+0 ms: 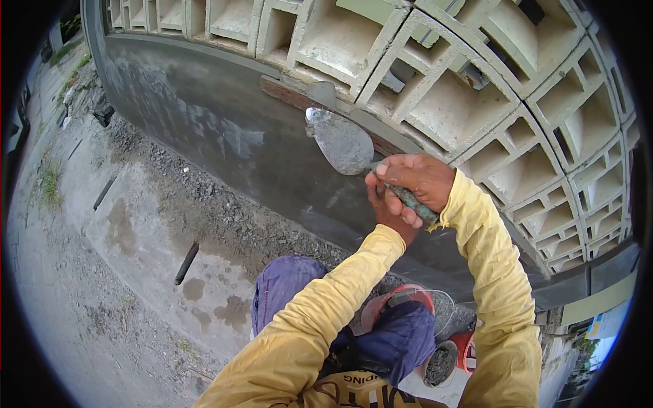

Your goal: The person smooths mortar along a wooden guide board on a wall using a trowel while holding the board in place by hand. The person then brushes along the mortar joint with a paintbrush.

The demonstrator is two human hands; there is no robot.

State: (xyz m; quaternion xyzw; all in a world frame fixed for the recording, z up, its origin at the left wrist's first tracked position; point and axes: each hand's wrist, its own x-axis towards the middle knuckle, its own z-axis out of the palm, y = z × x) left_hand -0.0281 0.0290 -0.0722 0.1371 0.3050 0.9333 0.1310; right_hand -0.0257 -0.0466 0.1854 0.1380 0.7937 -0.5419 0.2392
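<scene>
A pointed trowel (340,141), its blade smeared with grey mortar, lies over the upper part of the grey rendered wall (224,146). My right hand (420,178) is closed round its worn greenish handle (411,200). Just beneath, my left hand (393,221) has its fingers bent against the handle near the blade, and the right hand partly covers it. Behind the blade a brown wooden strip (292,94) runs along the wall's top edge, with a dab of mortar (321,93) beside it.
Pale openwork blocks (442,88) rise above the wall. Near my knees stand a reddish bucket (398,296) with a wire handle and a container of grey mortar (441,365). Gravel (218,211) lines the wall's foot; a dark short bar (186,263) lies on the concrete.
</scene>
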